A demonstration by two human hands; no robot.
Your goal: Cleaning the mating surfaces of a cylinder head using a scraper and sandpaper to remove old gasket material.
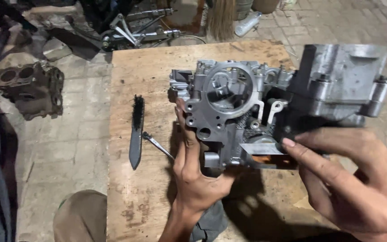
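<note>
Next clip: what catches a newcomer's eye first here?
A grey metal engine casting fills the centre, held above a wooden board. The left hand grips its lower edge; the right hand touches its underside at right. A black brush lies on the board, left of the hands.

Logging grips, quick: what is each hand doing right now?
Left hand: closed on the lower end of the metal engine part.
Right hand: pinching a thin metal strip against that part.
</note>
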